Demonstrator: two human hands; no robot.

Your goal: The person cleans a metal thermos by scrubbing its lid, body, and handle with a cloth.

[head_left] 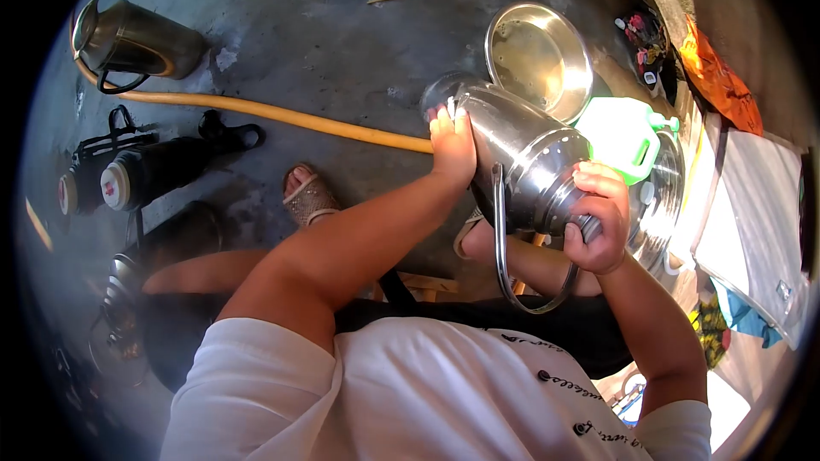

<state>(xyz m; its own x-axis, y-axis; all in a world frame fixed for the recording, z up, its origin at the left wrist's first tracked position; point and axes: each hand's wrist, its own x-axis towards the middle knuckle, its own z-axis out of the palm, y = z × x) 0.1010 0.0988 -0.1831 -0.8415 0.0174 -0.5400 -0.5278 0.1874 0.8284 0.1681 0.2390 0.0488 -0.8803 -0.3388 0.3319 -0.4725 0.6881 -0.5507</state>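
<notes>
A shiny metal canister (512, 128) with a loop handle lies tilted across the front of my body, its narrow neck toward the right. My left hand (453, 143) presses on the canister's side near its wide end, fingers bent over a small pale thing too small to name. At the neck end, my right hand (601, 218) is wrapped round the neck and its rim. Just beyond the canister is a round metal basin (540, 55) with cloudy liquid in it. A green-white plastic jug (617, 132) stands beside the neck.
A yellow hose (282, 113) runs across the grey floor to a metal jug (141, 38) at the upper left. Black flasks (158, 172) lie at the left. Orange cloth (720, 77) and a white board (752, 230) are at the right.
</notes>
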